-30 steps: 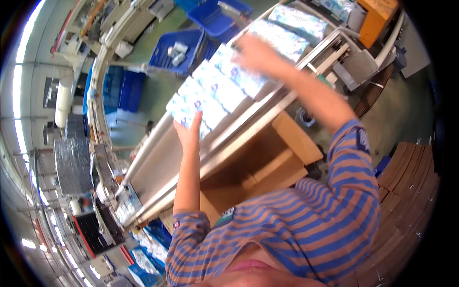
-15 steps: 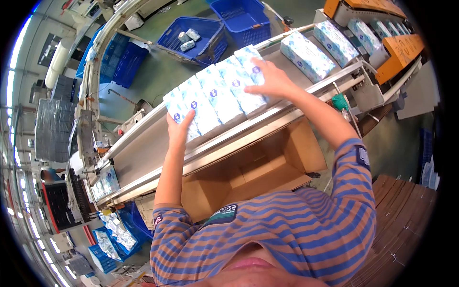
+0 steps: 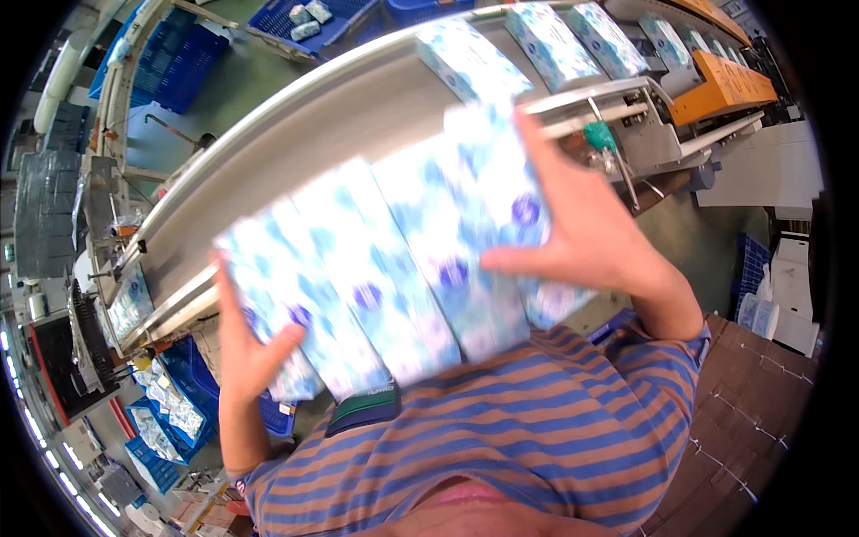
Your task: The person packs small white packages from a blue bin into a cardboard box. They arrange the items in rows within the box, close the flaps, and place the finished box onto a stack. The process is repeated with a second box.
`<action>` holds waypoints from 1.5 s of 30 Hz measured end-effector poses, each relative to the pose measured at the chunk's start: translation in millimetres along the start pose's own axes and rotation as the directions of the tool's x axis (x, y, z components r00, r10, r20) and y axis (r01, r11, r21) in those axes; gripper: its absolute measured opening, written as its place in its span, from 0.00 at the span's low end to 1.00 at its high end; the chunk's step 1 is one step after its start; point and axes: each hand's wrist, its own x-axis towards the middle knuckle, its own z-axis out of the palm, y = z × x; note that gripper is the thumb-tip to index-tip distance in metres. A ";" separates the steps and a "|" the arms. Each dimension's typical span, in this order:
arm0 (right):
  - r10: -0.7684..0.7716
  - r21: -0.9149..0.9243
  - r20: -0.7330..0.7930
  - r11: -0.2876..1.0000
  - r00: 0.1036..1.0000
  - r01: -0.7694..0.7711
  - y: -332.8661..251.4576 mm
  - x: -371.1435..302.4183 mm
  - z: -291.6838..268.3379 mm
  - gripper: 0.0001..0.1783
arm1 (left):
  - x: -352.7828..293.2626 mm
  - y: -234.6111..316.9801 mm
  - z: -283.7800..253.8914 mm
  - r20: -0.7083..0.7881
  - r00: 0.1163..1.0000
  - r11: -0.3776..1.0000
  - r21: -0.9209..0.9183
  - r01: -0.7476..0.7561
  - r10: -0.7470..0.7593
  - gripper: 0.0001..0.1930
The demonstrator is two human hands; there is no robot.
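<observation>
A row of several white-and-blue tissue packs [image 3: 385,277], standing side by side, is raised above the near edge of the conveyor and slightly blurred. My left hand [image 3: 243,349] is pressed on the left end of the row, thumb over the front face. At the other end my right hand [image 3: 591,224] grips the outermost pack, its fingers along the side and its thumb across the front. Between them the packs are squeezed together, the rightmost one sitting a little higher. The open cardboard box seen earlier below the belt is hidden behind the row.
More tissue packs [image 3: 550,45] lie spaced along the conveyor belt [image 3: 268,170], coming from an orange machine [image 3: 720,89] at the far right. Blue crates [image 3: 183,76] stand beyond the belt. Flat cardboard sheets [image 3: 743,421] are stacked at my right; blue bins with packs [image 3: 170,403] stand at left.
Both hands have lifted the row of tissue packs off the belt and drawn it toward my body. The view has shifted, and the packs on the belt appear farther up.
</observation>
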 end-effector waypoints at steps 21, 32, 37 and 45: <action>-0.532 0.582 0.225 0.745 0.816 0.326 35.0 76.3 102.0 0.24 | 92.5 -0.5 63.4 0.096 0.994 0.976 0.208 -0.065 0.046 0.15; 0.266 0.072 -0.270 0.964 0.925 -0.256 44.9 187.4 88.9 0.52 | 193.5 -83.6 42.7 -0.386 0.918 0.527 0.764 0.372 -0.089 0.48; 0.323 0.190 -0.148 0.937 0.935 -0.293 5.7 210.6 113.6 0.52 | 199.7 -111.5 6.2 0.131 0.947 0.612 -0.735 0.292 -0.294 0.27; 0.013 0.204 -0.395 0.976 0.918 0.075 53.7 188.9 94.0 0.36 | 198.8 -103.1 45.3 -0.291 0.957 1.000 0.005 0.009 -0.007 0.43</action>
